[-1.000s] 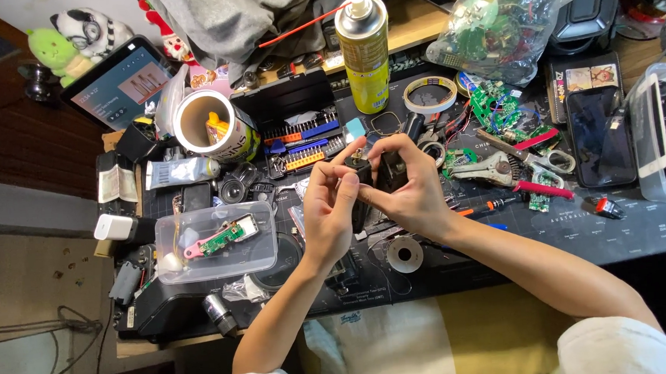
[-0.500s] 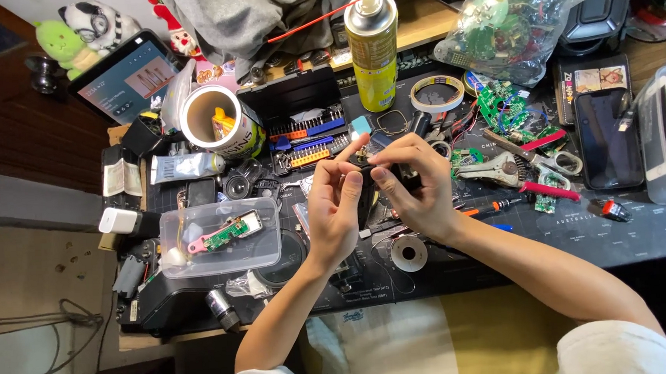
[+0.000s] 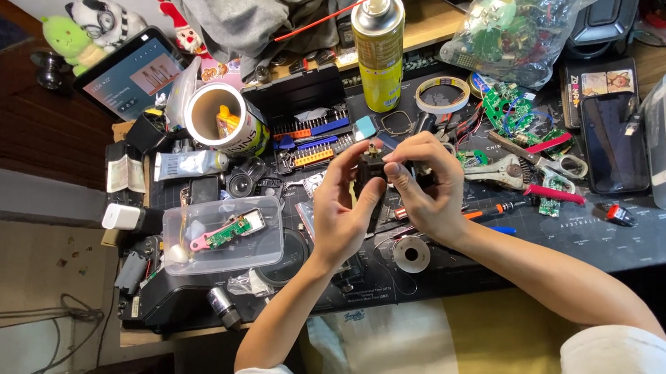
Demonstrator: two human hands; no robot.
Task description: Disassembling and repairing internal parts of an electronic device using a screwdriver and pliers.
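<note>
Hands (image 3: 387, 195) pinch small black part (image 3: 370, 169) above cluttered mat (image 3: 660, 236).

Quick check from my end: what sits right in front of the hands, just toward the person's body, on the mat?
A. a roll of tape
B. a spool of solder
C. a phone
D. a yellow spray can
B: the solder spool lies on the mat just below the left hand and right hand, which hold a small black part; the spray can stands beyond them.
</note>
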